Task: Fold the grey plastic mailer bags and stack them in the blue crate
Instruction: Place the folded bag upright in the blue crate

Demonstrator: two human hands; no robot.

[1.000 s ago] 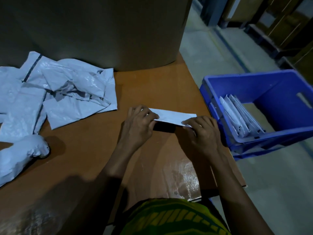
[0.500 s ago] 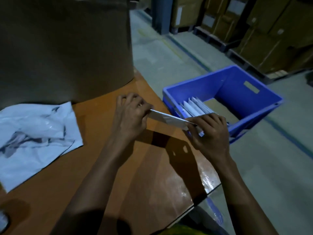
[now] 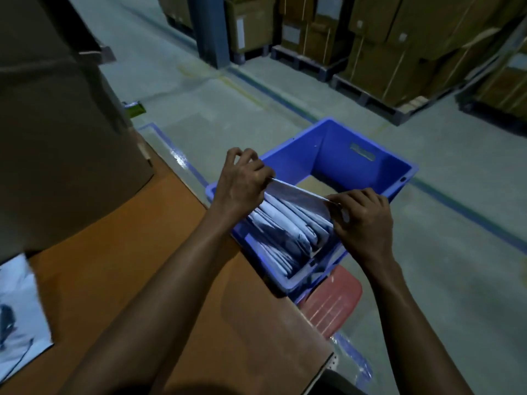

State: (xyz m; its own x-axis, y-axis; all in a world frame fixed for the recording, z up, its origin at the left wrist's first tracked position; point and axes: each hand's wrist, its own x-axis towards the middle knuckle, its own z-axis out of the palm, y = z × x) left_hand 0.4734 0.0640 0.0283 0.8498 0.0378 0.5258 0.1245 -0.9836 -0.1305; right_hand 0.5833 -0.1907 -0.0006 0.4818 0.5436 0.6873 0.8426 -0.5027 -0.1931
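Pinching a folded grey mailer bag at both ends: with the left hand at its far-left end, thumb and curled fingers closing on the plastic, and with the right hand at its near-right end, gripping the same way. Holding it stretched out, edge-up, over the open blue crate and right above the row of folded mailers standing on edge and leaning together in the crate's near half. Not showing clearly whether its lower edge is touching that row. Exposing bare brown bottom in the crate's far half, below a slot handle in the far wall.

Sitting just beside the right edge of the orange-brown surface, with a red stool seat showing under the crate's near corner. Lying flat at the surface's left edge, partly cut off by the frame, one unfolded grey mailer, near a large cardboard box standing on the surface.

Standing beyond on the concrete floor — stacked cartons on pallets, carrying pale labels too blurred to read.
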